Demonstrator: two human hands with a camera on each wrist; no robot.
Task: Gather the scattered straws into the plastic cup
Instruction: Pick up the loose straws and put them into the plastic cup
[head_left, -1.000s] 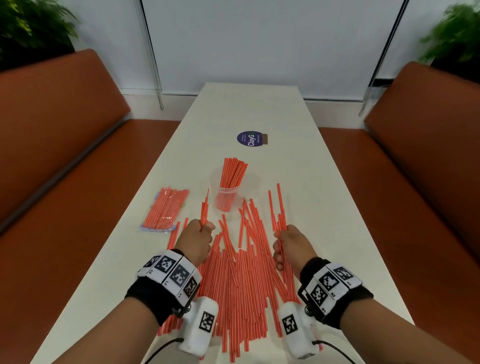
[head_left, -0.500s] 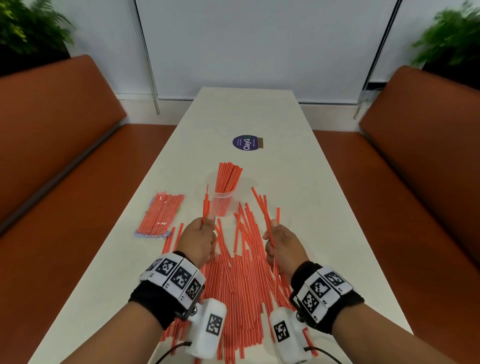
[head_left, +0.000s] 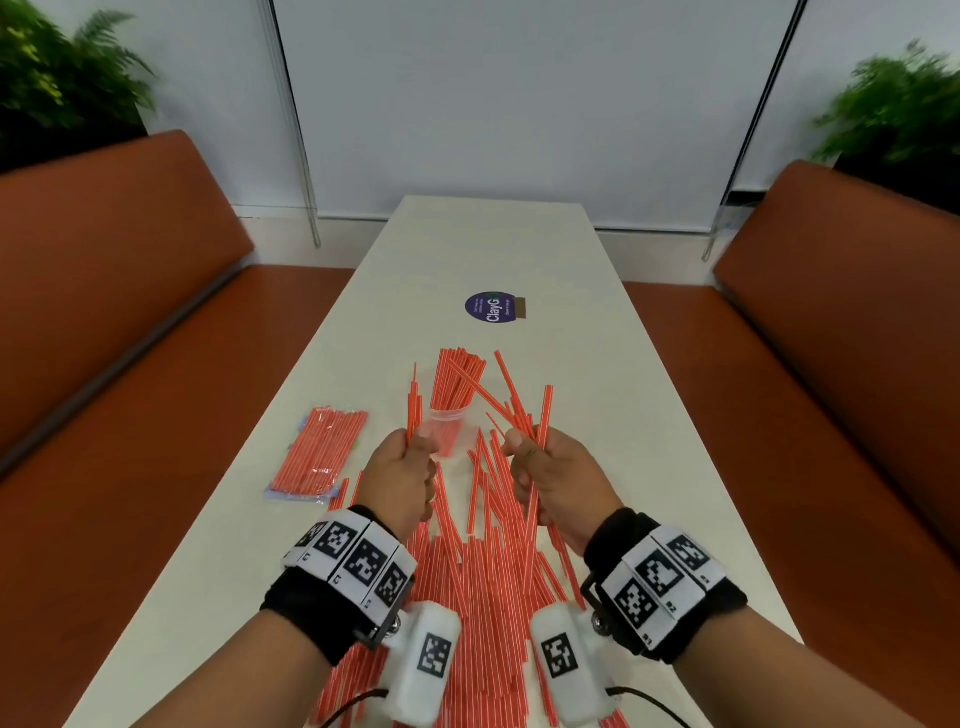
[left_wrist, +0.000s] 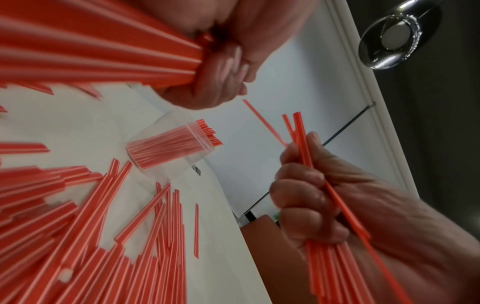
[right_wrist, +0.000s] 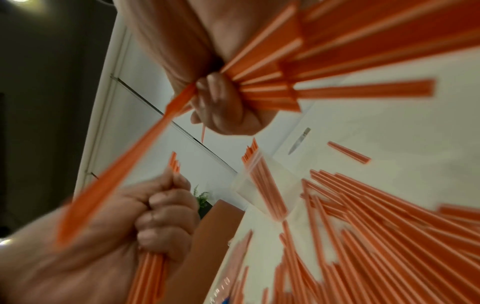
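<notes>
A clear plastic cup (head_left: 448, 430) stands upright mid-table, with several red straws (head_left: 457, 382) standing in it. My left hand (head_left: 402, 473) is fisted round a thin, tight bunch of straws (head_left: 412, 405) that points up just left of the cup. To the cup's right, my right hand (head_left: 550, 478) grips a looser, fanned bunch (head_left: 524, 415); its tips reach near the cup's straws. Many loose straws (head_left: 483, 582) lie on the table under and between my wrists. In the left wrist view the left hand (left_wrist: 221, 61), right hand (left_wrist: 306, 195) and cup (left_wrist: 168, 148) all show.
A flat clear packet of straws (head_left: 317, 452) lies left of the cup. A round purple sticker (head_left: 491, 307) sits farther back on the long white table (head_left: 634, 415). Orange benches (head_left: 130, 364) run along both sides, and plants (head_left: 62, 78) stand in the far corners.
Both hands have risen off the pile and moved forward toward the cup. The right hand has lifted a fanned bunch of straws clear of the table; the left still holds its thin bunch.
</notes>
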